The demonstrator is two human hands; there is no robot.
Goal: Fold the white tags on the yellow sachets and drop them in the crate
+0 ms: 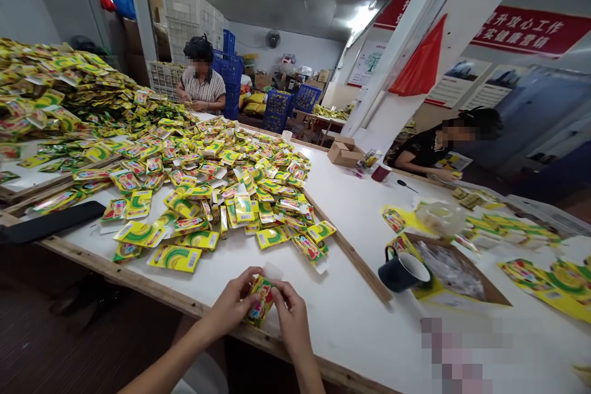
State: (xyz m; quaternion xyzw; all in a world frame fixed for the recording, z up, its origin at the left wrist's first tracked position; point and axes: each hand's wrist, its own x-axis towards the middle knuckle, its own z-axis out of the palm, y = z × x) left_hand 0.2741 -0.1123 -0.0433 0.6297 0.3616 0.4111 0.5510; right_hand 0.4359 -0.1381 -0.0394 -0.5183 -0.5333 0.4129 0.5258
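Observation:
Between my two hands, close to the table's front edge, is a small yellow and green printed carton [259, 303] with a white flap standing up at its top. My left hand [235, 298] grips its left side, thumb on the front face. On the right side, my right hand [290, 314] holds it with fingers and thumb near the top flap. Just beyond my hands spreads a loose heap of similar small cartons [244, 208], several with white end flaps sticking out. One carton [175, 258] lies flat to the left of my hands.
A wooden strip [351, 252] divides the white table [344, 194]. Right of it are a dark mug [401, 271], an open box with clear plastic [455, 271] and flat printed card [549, 283]. A black phone-like slab [55, 221] lies left. Two people sit farther off.

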